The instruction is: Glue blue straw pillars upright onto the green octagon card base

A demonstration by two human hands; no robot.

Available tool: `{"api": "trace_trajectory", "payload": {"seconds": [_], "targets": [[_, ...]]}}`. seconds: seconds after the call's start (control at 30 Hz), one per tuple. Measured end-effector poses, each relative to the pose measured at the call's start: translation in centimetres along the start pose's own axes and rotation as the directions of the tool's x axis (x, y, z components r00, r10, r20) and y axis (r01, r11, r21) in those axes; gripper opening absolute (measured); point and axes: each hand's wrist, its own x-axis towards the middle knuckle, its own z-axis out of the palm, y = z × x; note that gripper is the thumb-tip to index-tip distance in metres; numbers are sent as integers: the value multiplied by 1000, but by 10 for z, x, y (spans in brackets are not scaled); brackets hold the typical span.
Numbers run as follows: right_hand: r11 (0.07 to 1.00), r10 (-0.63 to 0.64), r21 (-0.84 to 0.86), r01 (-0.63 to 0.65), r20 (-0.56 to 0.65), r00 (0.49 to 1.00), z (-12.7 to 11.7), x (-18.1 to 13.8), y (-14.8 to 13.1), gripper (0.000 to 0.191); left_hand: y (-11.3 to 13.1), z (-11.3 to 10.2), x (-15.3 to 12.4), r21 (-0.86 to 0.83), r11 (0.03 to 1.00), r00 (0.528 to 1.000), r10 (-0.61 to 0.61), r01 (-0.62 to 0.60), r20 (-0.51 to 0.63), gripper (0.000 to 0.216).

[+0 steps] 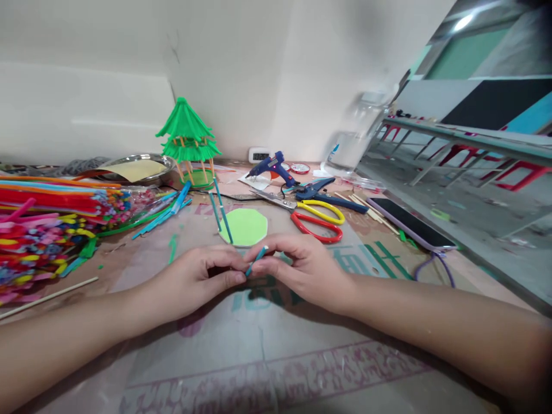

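Between my hands is a short blue-wrapped stick [257,260] with a pale tip, tilted up to the right. My right hand [308,270] pinches it between thumb and fingers. My left hand [204,273] is closed at its lower end, thumb and fingertips against the stick. Just beyond the hands lies a light green octagonal base [245,226], with two blue sticks [225,218] standing at its left edge. Farther back stands a small green pavilion model [185,138] with a two-tiered roof on thin wooden posts.
Scissors [317,218] with red and yellow handles, blue pliers [323,190] and a blue glue gun [273,167] lie behind my hands. A phone [407,221] and a large bottle [349,141] are right. Colourful pipe cleaners [47,241] pile up left, near a metal dish [166,165].
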Motion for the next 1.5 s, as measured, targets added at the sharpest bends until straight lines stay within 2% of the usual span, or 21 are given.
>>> {"api": "trace_trajectory", "payload": {"seconds": [0.07,0.13,0.2,0.27,0.4,0.5,0.6,0.77,0.87,0.97,1.07,1.17,1.23,1.33,1.5], "targets": [[994,68,86,-68,-6,998,1,2,1,12,1,0,0,18,999,999,-31,30,12,25],[957,204,208,-202,12,979,1,6,3,20,3,-1,0,2,996,995,-84,84,57,31],[884,340,313,-347,80,937,-1,10,8,30,5,-2,-1,-66,990,989,-116,122,88,34],[798,410,406,-446,177,895,-3,13,14,36,8,-2,-1,-157,974,983,-150,166,105,35],[668,413,556,-495,275,868,-7,18,23,39,14,-2,1,-337,908,968,-215,248,132,27],[630,409,608,-483,269,872,-8,20,23,35,16,0,3,-456,859,972,-209,234,105,17],[619,416,615,-489,272,868,-9,22,21,34,15,2,4,-470,855,975,-204,220,86,14],[634,423,597,-491,264,867,-9,22,23,36,13,2,5,-460,862,976,-206,215,71,19],[703,372,584,-405,183,910,-6,18,20,35,11,3,4,-424,880,977,-204,214,69,21],[817,312,492,-301,62,948,-1,11,8,33,9,4,1,-277,948,987,-153,158,38,19],[886,279,371,-278,53,959,5,4,-3,35,5,5,-3,-35,999,1000,3,-3,-1,22],[953,186,231,-198,71,980,6,0,-6,29,-1,5,-5,204,960,981,193,-189,3,26],[990,88,102,-93,57,995,5,-1,-4,22,-4,6,-6,302,918,965,262,-257,23,26],[998,-40,-41,41,47,998,2,-2,-1,16,-6,7,-6,381,877,953,300,-292,40,27],[998,-34,-42,37,69,997,1,-2,-1,23,-6,6,-5,404,867,953,302,-291,38,29]]}}
